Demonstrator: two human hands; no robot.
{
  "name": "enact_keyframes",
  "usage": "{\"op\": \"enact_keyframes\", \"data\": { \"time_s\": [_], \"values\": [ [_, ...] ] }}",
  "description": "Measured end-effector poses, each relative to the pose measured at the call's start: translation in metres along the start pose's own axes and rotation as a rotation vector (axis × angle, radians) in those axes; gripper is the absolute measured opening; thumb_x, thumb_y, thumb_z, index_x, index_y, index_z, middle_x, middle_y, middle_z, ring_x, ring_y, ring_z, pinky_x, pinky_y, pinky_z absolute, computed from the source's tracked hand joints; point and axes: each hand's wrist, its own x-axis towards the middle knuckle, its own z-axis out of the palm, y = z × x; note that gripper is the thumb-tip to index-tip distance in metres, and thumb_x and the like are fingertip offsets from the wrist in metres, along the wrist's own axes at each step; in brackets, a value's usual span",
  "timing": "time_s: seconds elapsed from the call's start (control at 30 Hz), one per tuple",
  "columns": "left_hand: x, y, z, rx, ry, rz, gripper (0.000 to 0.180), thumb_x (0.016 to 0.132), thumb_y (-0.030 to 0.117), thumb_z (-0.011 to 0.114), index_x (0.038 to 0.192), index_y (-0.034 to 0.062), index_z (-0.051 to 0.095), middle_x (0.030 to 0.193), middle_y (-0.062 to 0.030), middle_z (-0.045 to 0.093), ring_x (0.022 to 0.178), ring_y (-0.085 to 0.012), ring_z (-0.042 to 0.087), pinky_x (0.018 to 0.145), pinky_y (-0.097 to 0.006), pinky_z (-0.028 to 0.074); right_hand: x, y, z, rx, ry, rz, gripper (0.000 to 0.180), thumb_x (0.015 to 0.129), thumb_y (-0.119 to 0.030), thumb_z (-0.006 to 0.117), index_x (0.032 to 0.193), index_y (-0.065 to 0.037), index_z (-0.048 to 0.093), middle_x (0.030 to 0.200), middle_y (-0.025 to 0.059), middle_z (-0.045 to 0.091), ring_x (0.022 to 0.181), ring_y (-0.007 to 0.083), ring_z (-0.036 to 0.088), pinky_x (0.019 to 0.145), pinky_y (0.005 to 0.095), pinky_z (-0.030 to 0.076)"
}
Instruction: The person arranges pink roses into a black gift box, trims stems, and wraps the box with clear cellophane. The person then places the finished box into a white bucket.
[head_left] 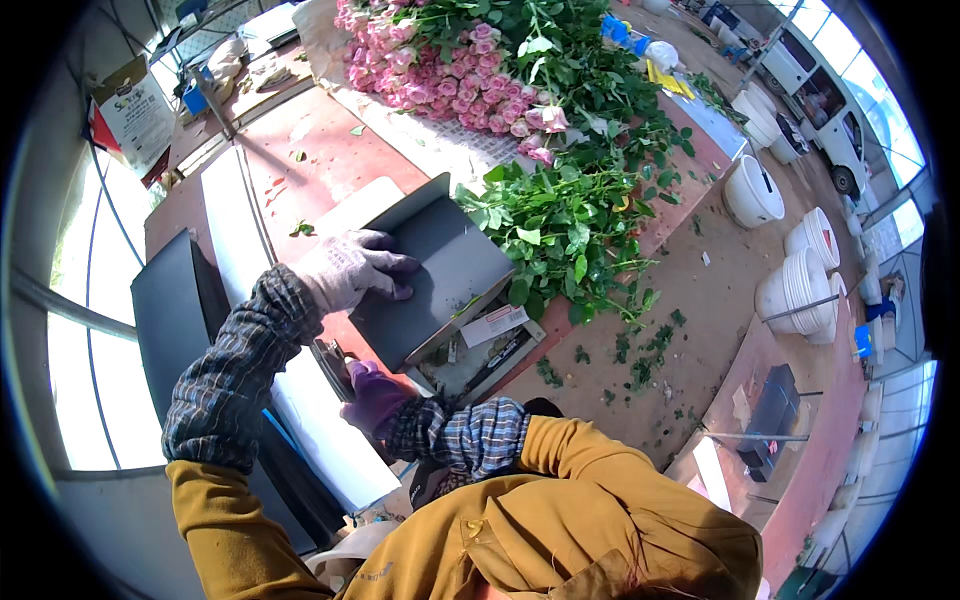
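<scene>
My left hand (pixel 355 270), in a pale, purple-stained glove, lies with fingers spread on a dark grey folded sheet (pixel 450 255). That sheet has a raised flap on its far side and rests over a grey tray-like holder (pixel 465 370). Below it, at the table's near edge, my right hand (pixel 375 400) in a purple glove is curled beside a thin dark strip (pixel 333 362). What its fingers hold, if anything, is hidden. A small white label card (pixel 493 326) shows in the holder.
Pink roses (pixel 460 85) with leafy stems (pixel 570 220) cover the far side of the reddish table (pixel 310 150). Dark sheets (pixel 180 310) and a white board (pixel 310 430) stand at left. White buckets (pixel 752 192) line the right, with fallen leaves (pixel 650 350) on the floor.
</scene>
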Motion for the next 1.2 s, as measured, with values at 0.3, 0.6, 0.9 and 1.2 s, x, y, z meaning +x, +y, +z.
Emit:
{"op": "enact_keyframes", "data": {
  "time_s": [0.3,0.6,0.9,1.2],
  "values": [
    [0.033,0.019,-0.018,0.057,-0.126,-0.046,0.041,0.065,0.007,0.066,0.098,0.0312,0.073,0.121,-0.0002,0.062,0.108,-0.0303,0.055,0.09,-0.045,0.046,-0.042,0.037,-0.089,0.081,-0.429,-0.358,0.053,0.081,-0.028,0.066,0.123,0.001,0.053,0.129,0.0223,0.051,0.119,0.0338,0.05,0.1,0.039,0.041],
    [0.25,0.065,-0.037,-0.403,0.096,-0.362,0.043,0.078,0.005,0.06,0.121,0.0046,0.058,0.121,-0.0179,0.058,0.113,-0.0356,0.055,0.098,-0.042,0.043,-0.156,0.261,-0.325,-0.509,0.404,-0.076,0.034,0.071,-0.012,0.065,0.103,-0.002,0.059,0.111,0.0165,0.056,0.108,0.0366,0.051,0.088,0.0426,0.047],
    [0.423,0.012,0.074,-0.597,0.223,-0.525,0.042,0.09,0.008,0.052,0.132,0.0047,0.05,0.131,-0.0168,0.052,0.123,-0.0259,0.048,0.103,-0.035,0.037,-0.121,0.295,-0.411,-0.552,0.125,-0.374,0.053,0.069,-0.032,0.069,0.114,-0.005,0.059,0.128,0.0145,0.048,0.124,0.034,0.039,0.098,0.0432,0.04],
    [0.417,-0.095,0.094,-0.037,-0.015,-1.006,0.041,0.091,0.035,0.05,0.124,0.0128,0.055,0.114,-0.0139,0.061,0.104,-0.0359,0.058,0.087,-0.044,0.046,-0.096,0.305,-0.419,-0.676,0.266,-0.46,0.02,0.073,-0.02,0.058,0.087,-0.007,0.067,0.107,0.0078,0.059,0.103,0.0263,0.052,0.084,0.0421,0.043]
  ]
}}
